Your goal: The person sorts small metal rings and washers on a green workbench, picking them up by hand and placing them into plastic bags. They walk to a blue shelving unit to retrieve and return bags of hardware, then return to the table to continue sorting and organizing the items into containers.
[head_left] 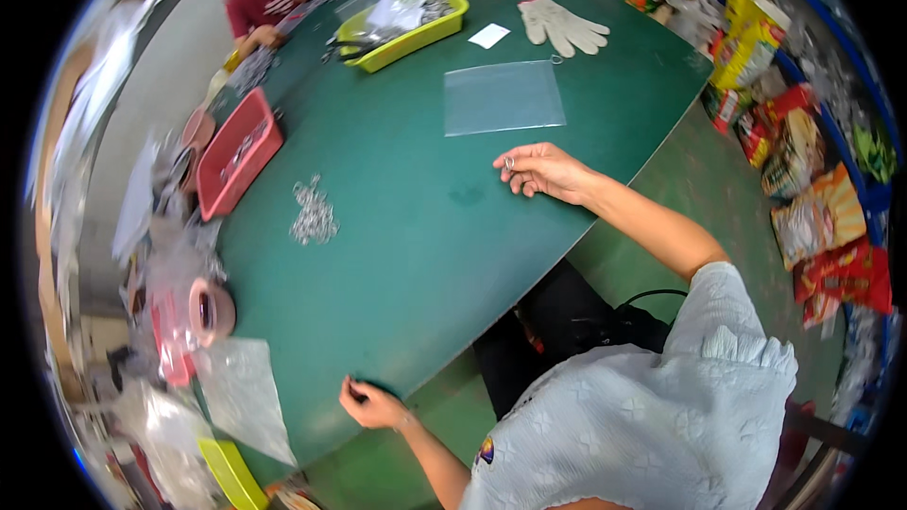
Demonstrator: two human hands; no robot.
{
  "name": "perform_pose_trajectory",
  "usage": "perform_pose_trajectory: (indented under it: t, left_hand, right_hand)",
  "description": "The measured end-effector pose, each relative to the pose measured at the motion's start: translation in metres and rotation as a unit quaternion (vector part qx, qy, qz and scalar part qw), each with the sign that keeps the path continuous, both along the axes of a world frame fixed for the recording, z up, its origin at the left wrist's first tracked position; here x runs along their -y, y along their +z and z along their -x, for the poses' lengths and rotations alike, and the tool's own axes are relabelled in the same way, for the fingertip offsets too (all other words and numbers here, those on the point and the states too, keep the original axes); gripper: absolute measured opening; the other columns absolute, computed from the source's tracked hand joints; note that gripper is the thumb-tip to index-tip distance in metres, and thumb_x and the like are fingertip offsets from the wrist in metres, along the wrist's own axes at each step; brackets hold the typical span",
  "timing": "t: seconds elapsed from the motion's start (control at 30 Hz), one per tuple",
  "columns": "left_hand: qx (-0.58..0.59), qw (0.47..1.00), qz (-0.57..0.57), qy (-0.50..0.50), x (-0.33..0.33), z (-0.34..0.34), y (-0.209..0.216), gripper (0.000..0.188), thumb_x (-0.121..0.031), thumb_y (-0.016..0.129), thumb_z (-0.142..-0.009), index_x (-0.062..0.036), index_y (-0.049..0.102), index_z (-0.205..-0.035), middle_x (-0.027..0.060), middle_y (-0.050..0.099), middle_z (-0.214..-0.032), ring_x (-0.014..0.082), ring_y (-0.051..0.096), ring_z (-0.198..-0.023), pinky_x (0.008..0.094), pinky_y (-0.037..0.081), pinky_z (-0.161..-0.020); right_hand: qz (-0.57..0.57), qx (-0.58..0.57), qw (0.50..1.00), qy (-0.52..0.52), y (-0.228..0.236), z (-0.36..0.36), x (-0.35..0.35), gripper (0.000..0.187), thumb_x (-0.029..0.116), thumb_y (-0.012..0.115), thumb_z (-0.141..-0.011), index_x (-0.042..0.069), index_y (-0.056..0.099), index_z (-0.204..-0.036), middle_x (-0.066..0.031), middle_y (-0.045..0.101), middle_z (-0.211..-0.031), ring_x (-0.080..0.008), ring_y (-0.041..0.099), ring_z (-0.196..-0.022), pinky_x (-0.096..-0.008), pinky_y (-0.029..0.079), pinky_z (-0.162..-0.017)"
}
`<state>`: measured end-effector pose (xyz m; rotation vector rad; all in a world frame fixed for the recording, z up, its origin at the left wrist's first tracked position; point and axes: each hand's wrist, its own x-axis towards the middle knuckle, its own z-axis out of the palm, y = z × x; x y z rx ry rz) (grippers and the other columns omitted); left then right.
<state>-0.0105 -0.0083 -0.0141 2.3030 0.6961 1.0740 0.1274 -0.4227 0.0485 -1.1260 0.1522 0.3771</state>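
Observation:
Over the right part of the green table (406, 283), my right hand (553, 173) pinches a small metal ring (509, 163) between thumb and fingers. My left hand (375, 407) is at the table's near edge, its fingers curled in; a dark spot shows at the fingertips, too small to name. Between and beyond my hands, a loose pile of small silvery metal rings or clasps (314, 212) lies to the left. A clear flat plastic bag (504, 99) lies just beyond my right hand, with another small ring (556, 59) at its far corner.
A white work glove (560, 26), a white card (489, 36) and a yellow-green basket (416, 45) of metal parts sit farther back. On the left are a pink basket (255, 175), a tape roll (212, 312) and plastic bags (241, 397). A person in red (269, 0) works at the far left.

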Motion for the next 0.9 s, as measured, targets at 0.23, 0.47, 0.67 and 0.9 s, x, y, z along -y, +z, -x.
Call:
perform_pose_trajectory:
  t: [0.23,0.47,0.67,0.9]
  left_hand:
    - [-0.066,0.997,-0.014,-0.043,0.005,0.002,0.003,0.020,-0.003,0.041,-0.085,0.0013,0.054,-0.100,0.0121,0.054,-0.096,0.0238,0.054,-0.083,0.0324,0.045,-0.074]
    - [-0.045,0.982,-0.066,-0.171,-0.007,-0.025,-0.016,0.030,-0.006,0.038,-0.084,-0.0009,0.048,-0.112,0.0161,0.053,-0.101,0.0278,0.053,-0.086,0.0365,0.044,-0.075]
    - [-0.087,0.852,0.102,-0.505,0.112,-0.101,0.011,0.047,0.000,0.051,-0.078,-0.0069,0.039,-0.124,0.0122,0.057,-0.095,0.0210,0.056,-0.077,0.0316,0.047,-0.069]
    - [-0.254,0.531,0.300,-0.751,0.377,-0.085,0.157,0.046,0.002,0.053,-0.078,-0.0023,0.040,-0.123,0.0083,0.055,-0.093,0.0128,0.052,-0.081,0.0245,0.043,-0.068]
  right_hand:
    - [0.111,-0.051,0.992,-0.044,0.007,-0.011,0.050,0.018,0.016,0.054,-0.086,0.001,0.056,-0.096,-0.0066,0.061,-0.079,-0.0111,0.060,-0.065,-0.0199,0.046,-0.049]
    - [-0.013,-0.156,0.974,-0.166,0.041,0.069,0.070,0.021,0.012,0.057,-0.079,0.005,0.057,-0.098,-0.0075,0.061,-0.081,-0.0142,0.061,-0.067,-0.0236,0.049,-0.051]
    - [-0.026,-0.159,0.962,-0.219,0.101,0.132,0.089,0.018,0.012,0.056,-0.079,0.006,0.057,-0.096,-0.0025,0.058,-0.074,-0.0103,0.058,-0.062,-0.0221,0.047,-0.051]
    - [-0.026,-0.089,0.952,-0.293,0.107,0.205,0.143,0.019,0.017,0.055,-0.083,0.007,0.058,-0.098,-0.0030,0.059,-0.078,-0.0110,0.058,-0.065,-0.0223,0.045,-0.054]
